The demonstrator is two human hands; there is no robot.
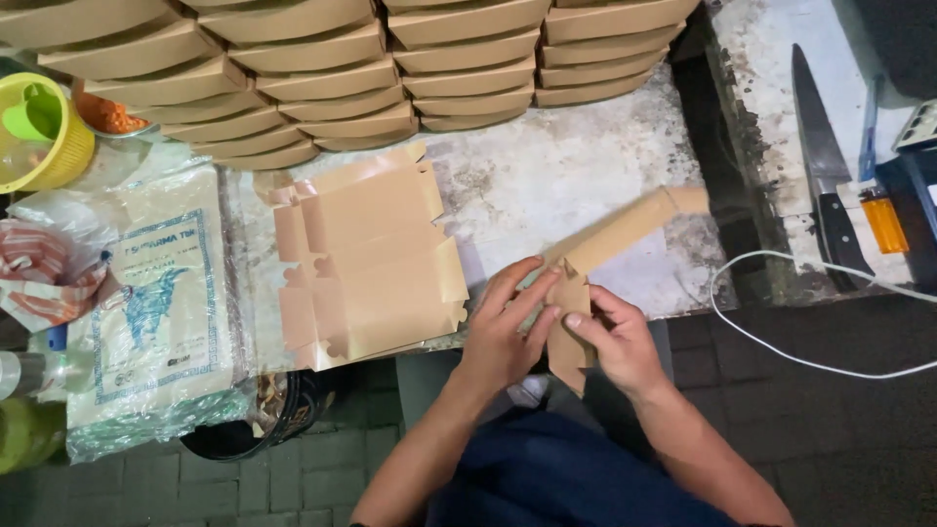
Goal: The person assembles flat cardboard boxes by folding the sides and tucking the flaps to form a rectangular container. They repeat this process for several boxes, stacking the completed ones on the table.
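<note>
Here, from the head camera, your two hands meet over the near edge of the table (586,176), both pinching one box blank (610,239). Your left hand (503,337) has its fingers stretched forward, tips pressed on the blank's lower part. Your right hand (620,342) is curled, thumb and fingers gripping the same cardboard from the other side. The blank is partly folded: one long strip angles up and to the right over the table, and a shorter flap hangs below your hands, past the table edge.

Just left of your left hand lies a pile of flat blanks (366,259), unfolded, with notched edges, near the hand but not touching it. Behind them, along the far side of the table, folded boxes (390,68) stand in several leaning stacks that fill the whole back edge.

Further left sits a plastic sack (161,303) with blue print, a yellow basket (39,132) above it and striped cloth (39,273) beside it. A dark bucket (264,415) stands on the floor beneath the table edge.

On your right, well apart across a dark gap, a knife (820,166) lies on a second counter (771,59), and a white cable (781,351) loops down over the paving. Between your hands and the flat blanks nothing stands in the way.
</note>
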